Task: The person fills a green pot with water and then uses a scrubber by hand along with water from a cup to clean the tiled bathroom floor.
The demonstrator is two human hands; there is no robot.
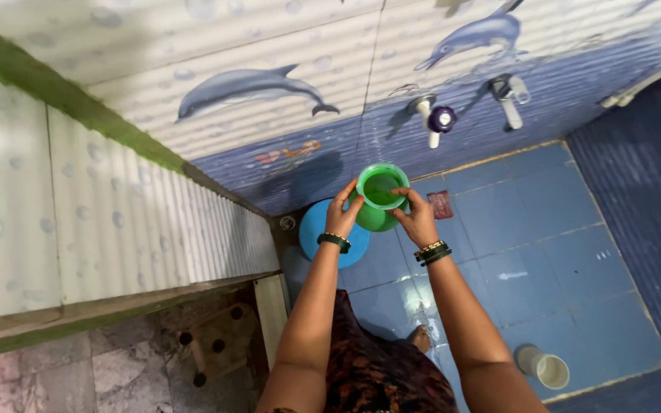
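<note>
A green plastic mug (379, 197) with water inside is held up in front of me over the blue tiled floor. My left hand (341, 215) grips its left side and rim. On the right, my right hand (416, 218) holds the rim with fingers hooked over the edge. Both wrists wear dark bangles. Below the mug stands a blue round lid or bucket top (323, 233).
Two taps (431, 118) (509, 95) stick out of the dolphin-patterned wall tiles. A small pale cup (548, 368) lies on the floor at lower right. A floor drain (288, 223) sits in the corner. A low tiled wall (116, 229) runs along the left.
</note>
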